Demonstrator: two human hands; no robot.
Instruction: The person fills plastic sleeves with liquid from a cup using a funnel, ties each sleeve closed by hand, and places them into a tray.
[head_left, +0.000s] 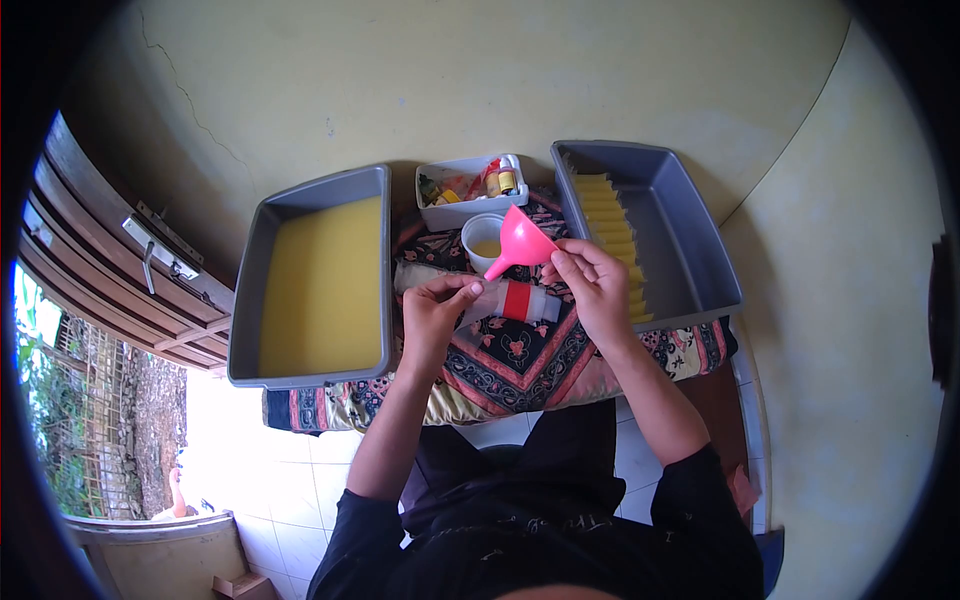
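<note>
Over the cloth-covered surface [515, 385], we are holding a pink funnel [524, 240] near the white cup [478, 263], our right grip [592, 285] clamping its edge, our left grip [436, 312] pinching clear plastic [484, 304] beside the spout [495, 268]

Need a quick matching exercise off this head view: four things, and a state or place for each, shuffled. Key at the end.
Column 1
1. Funnel
2. Left tub
3. Right tub
4. White basket

Column 2
A. Contains small bottles
B. Pink, held up by the right hand
C. Has ridged yellow pieces along one side, bare grey floor beside them
D. Flat, even yellow contents across its bottom

Pairs: 1-B, 2-D, 3-C, 4-A
</note>
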